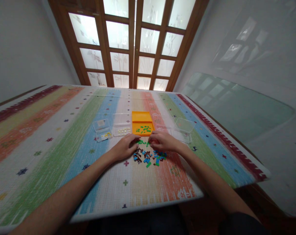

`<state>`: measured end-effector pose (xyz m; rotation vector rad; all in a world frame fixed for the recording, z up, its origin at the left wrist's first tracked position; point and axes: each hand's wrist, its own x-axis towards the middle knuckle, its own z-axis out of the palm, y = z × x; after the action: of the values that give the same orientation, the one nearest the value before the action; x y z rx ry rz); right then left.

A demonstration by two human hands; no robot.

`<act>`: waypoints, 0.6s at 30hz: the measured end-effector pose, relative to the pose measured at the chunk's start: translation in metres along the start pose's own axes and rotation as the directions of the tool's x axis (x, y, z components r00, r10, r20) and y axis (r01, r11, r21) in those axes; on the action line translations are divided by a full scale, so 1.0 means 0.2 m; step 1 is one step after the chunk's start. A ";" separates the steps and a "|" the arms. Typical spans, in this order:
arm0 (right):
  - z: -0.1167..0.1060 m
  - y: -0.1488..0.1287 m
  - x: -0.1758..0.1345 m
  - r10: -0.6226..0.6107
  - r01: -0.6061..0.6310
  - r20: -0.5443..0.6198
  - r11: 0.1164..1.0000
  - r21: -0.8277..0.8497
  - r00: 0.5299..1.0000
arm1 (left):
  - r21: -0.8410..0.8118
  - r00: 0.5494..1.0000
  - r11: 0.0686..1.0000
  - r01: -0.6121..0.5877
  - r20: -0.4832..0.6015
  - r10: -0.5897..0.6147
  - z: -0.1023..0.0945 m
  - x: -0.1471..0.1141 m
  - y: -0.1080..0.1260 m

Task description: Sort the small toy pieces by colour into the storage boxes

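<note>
Small green building bricks (141,142) lie in a loose cluster between my two hands. My left hand (124,147) rests at their left side, thumb and fingers apart, with nothing visible in its grasp. From the right, my right hand (164,141) reaches in with curled fingers; whatever they hold, if anything, is hidden. Nearer to me spreads a pile of brown and blue bricks (147,156), with a few green ones at its near edge. Just beyond my hands stands an open orange box (141,116), and more green bricks (145,129) lie in its near half.
Left of the orange box are an open clear case (124,125) with pale pieces and another clear case (101,124) with yellow pieces. Further clear cases (184,124) stand open at the right. A striped tablecloth (72,130) covers the table.
</note>
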<state>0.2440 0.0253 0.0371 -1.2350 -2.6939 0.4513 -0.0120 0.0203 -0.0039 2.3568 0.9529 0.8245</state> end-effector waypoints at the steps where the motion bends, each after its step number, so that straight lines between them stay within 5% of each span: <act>1: 0.00 0.00 0.00 -0.003 0.003 -0.004 1.000 0.001 1.000 | -0.001 1.000 1.000 -0.001 0.000 0.001 0.00 0.00 0.00; 18: -0.01 -0.05 0.04 0.052 -0.049 0.032 0.996 -0.075 0.998 | -0.013 1.000 1.000 0.005 -0.005 -0.005 -0.01 0.00 0.01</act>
<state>0.2324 0.0250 0.0414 -1.3298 -2.7366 0.3848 -0.0119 0.0195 -0.0008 2.3411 0.9524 0.8321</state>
